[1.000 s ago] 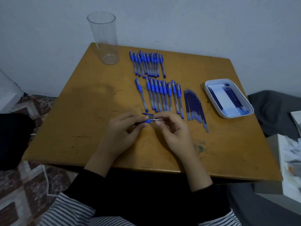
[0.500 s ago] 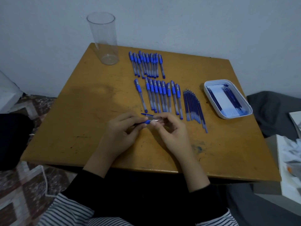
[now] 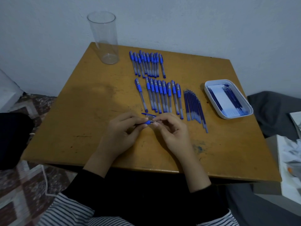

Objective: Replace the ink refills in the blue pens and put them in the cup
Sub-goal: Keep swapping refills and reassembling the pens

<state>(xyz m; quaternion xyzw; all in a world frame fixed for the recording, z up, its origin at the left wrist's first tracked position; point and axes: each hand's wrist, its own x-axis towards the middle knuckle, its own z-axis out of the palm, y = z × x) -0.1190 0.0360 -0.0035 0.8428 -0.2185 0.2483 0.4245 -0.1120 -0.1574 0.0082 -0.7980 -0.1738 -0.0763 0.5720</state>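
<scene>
You are facing a bare stretch of counter (image 3: 78,121) running down the whole left side, from the cup (image 3: 104,38) to your left grip (image 3: 120,132). The cup is standing tall at the far left corner, blocking low passes there. The far pen row (image 3: 147,65) and near pen row (image 3: 161,97) are filling the centre, leaving a narrow bare strip between them. A loose cap (image 3: 147,114) is lying just beyond the held pen (image 3: 147,122). The refills (image 3: 194,108) and tray (image 3: 206,91) are bounding a bare lane. Bare surface is lying right of your right grip (image 3: 172,132).

Blue pens (image 3: 157,92) in rows, cup (image 3: 105,38) upright
</scene>
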